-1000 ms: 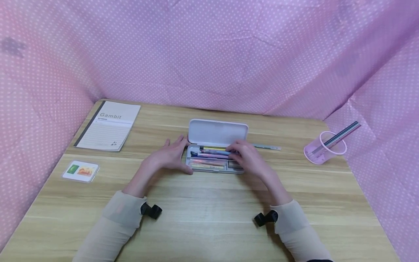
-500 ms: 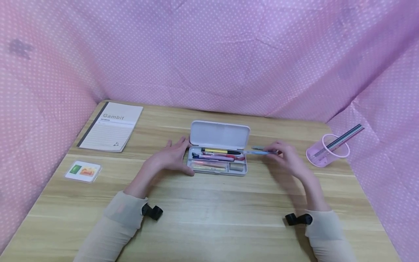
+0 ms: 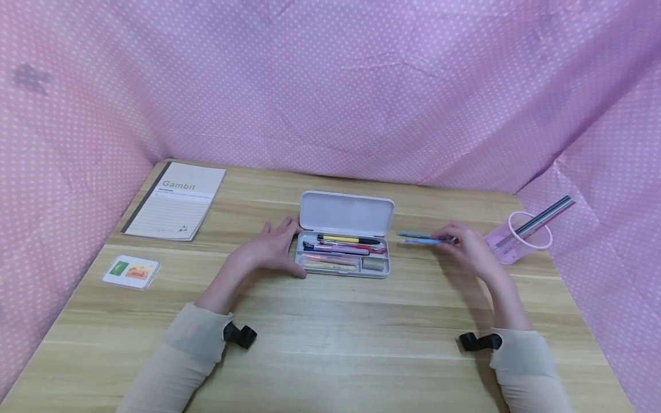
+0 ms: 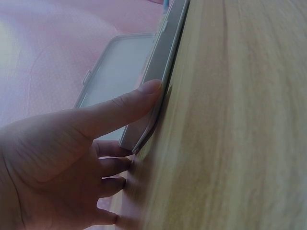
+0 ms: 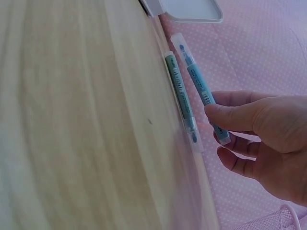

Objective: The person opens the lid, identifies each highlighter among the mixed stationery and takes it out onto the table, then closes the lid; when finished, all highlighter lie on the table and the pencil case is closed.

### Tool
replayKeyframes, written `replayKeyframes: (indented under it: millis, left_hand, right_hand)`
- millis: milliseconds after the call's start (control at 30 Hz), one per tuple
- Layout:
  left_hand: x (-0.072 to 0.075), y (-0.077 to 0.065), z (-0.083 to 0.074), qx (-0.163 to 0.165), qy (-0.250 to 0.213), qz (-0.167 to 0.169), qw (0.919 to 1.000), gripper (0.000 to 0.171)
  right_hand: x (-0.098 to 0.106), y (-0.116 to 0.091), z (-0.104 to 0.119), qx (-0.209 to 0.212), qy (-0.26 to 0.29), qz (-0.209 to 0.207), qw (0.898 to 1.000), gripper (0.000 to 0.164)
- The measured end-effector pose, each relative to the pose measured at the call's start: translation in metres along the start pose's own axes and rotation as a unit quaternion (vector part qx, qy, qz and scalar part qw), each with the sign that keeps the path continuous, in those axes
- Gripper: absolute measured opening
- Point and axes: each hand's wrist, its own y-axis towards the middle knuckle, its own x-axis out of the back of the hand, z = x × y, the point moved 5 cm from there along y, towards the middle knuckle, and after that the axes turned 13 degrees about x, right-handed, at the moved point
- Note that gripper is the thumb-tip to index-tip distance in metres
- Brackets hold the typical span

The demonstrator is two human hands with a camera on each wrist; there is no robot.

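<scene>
My left hand (image 3: pixel 271 246) holds the left end of an open pencil case (image 3: pixel 346 207), thumb at its front wall and the other fingers spread around the end. Several pens, a purple one (image 3: pixel 348 249) among them, lie in the case, with a grey cylinder (image 3: pixel 373 263) in a small front compartment. To the right, my right hand (image 5: pixel 271 136) pinches a light blue marker (image 5: pixel 199 81) with a clear cap. Beside it a green marker (image 5: pixel 178 91) lies on the table, close along the blue one in the head view.
A pink mesh pen cup (image 3: pixel 503 238) with several dark sticks stands tilted-looking at the right. A notebook (image 3: pixel 178 201) and a small clear case with coloured pictures (image 3: pixel 131 272) lie at the left. Pink dotted cloth (image 3: pixel 351 103) hangs around the table.
My right hand has taken the light blue marker out of the pencil case and moved right with it, beside the green marker. The left hand stays at the case.
</scene>
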Motion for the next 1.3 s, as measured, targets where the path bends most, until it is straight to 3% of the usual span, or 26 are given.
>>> replayKeyframes:
  millis: [1300]
  left_hand:
    - [0.000,0.001,0.000,-0.004,-0.001,-0.001,1.0000,0.099]
  right_hand:
    - [-0.011,0.004,0.005,0.019,-0.040,0.030,0.999,0.020]
